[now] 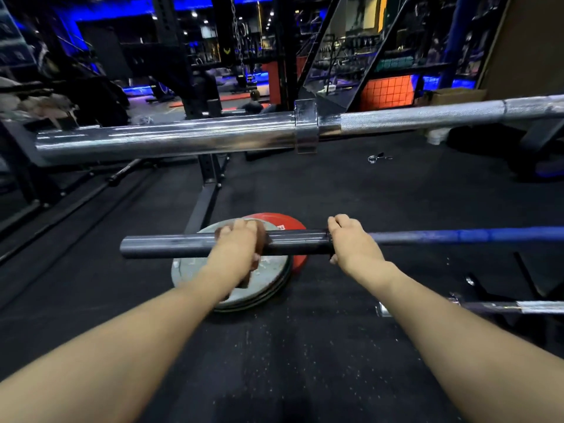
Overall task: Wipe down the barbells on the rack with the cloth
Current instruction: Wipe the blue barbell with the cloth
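Dark rubber gym floor (305,346), your left hand (235,242) wraps a brown cloth (259,239) round the dark steel barbell sleeve (168,247), your right hand (351,239) grips its collar.

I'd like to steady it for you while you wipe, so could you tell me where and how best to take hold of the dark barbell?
Grip the dark barbell on its bare sleeve end, left of the left hand and its cloth. Come from above and curl your fingers over it, as the right hand does at the collar. The sleeve lies level, round and smooth, with open space all round that end.
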The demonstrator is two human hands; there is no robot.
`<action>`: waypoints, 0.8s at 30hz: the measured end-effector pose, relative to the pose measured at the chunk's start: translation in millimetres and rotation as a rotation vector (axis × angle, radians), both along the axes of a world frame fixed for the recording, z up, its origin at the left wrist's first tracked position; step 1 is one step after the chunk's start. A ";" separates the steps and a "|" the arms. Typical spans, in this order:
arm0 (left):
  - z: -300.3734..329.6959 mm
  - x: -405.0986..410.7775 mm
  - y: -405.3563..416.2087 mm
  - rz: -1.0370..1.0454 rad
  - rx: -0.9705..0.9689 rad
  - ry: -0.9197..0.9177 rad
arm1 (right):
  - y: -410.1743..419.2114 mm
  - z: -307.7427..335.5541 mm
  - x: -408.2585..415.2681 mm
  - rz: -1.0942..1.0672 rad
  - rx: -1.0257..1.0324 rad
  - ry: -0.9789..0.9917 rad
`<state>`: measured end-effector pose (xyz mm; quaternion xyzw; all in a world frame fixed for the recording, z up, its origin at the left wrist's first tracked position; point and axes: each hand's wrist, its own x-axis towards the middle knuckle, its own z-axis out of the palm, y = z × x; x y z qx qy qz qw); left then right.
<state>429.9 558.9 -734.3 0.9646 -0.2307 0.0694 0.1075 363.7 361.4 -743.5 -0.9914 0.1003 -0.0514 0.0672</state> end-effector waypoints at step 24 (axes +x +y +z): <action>-14.0 27.4 28.7 -0.001 -0.066 0.047 | 115.9 -6.7 57.2 0.173 -0.121 -0.172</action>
